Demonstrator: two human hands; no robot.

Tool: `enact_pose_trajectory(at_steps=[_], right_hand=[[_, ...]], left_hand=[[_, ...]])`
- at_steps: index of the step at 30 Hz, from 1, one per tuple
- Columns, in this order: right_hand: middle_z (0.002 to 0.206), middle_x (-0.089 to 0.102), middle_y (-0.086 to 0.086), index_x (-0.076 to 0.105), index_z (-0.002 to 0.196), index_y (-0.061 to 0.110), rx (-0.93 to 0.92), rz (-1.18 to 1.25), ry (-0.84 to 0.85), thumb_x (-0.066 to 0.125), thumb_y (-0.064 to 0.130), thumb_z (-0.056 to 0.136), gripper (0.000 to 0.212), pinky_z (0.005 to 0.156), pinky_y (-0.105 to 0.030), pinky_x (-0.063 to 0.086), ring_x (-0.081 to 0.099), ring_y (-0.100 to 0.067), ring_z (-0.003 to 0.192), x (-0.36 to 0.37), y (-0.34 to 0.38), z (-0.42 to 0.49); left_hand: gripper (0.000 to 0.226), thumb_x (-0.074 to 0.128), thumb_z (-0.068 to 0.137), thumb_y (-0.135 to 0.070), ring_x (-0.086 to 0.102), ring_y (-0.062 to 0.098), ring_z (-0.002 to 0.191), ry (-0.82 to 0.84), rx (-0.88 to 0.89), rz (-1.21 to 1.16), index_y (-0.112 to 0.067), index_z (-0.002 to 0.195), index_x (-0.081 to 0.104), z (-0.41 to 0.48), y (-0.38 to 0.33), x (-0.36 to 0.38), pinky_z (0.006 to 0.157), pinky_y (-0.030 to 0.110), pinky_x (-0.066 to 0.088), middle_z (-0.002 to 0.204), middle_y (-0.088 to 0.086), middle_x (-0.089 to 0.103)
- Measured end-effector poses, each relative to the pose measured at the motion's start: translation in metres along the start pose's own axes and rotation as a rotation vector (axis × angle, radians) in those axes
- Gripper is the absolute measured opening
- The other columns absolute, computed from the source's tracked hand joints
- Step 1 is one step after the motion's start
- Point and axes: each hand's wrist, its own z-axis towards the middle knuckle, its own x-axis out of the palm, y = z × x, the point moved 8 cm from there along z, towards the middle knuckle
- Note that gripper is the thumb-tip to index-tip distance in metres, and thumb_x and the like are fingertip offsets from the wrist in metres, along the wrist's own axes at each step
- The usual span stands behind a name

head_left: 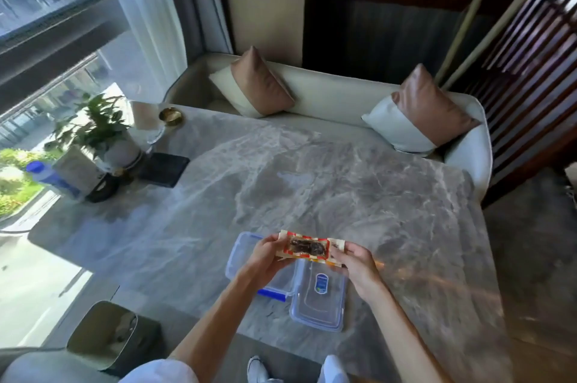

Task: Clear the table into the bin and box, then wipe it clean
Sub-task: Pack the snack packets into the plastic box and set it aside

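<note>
Both hands grip a snack packet (309, 247) by its ends, left hand (269, 254) and right hand (356, 264), above the open clear box (249, 270) near the marble bench's (312, 179) near edge.

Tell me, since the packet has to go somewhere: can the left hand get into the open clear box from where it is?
Probably yes. The left hand holds one end of the snack packet right above the open clear box; the lid lies beside it, so nothing covers it.
</note>
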Motion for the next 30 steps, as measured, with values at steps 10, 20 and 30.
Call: enact_pose_trajectory(at_steps=[10,20,30], right_hand=[[0.085,0.067,-0.012,0.058,0.111,0.000,0.074,0.096,-0.039,0.059,0.002,0.090,0.021,0.056,-0.026,0.058,0.065,-0.018,0.070,0.145,-0.077,-0.045],[0.104,0.072,-0.009,0.060,0.116,0.012,-0.012,-0.414,0.284,0.067,0.013,0.087,0.030,0.092,-0.045,0.055,0.070,-0.023,0.098,0.195,-0.058,-0.041],[0.097,0.075,-0.009,0.066,0.108,0.015,-0.039,-0.280,0.305,0.067,0.007,0.086,0.024,0.084,-0.038,0.058,0.072,-0.023,0.091,0.211,-0.040,-0.001]], left_hand=[[0.008,0.051,0.093,0.002,0.062,0.007,0.046,-0.139,0.139,-0.165,-0.002,0.092,0.057,-0.060,-0.006,-0.099,0.044,0.017,0.049,0.060,0.002,0.067],[0.022,0.065,0.081,-0.004,0.068,0.010,0.070,-0.135,0.292,0.163,-0.005,0.102,0.063,-0.069,-0.030,-0.129,0.060,0.022,0.053,0.083,0.005,0.070],[0.035,0.070,0.082,-0.010,0.069,0.027,0.092,-0.239,0.314,0.114,0.001,0.114,0.061,-0.057,-0.057,-0.129,0.083,0.038,0.057,0.109,0.025,0.069]])
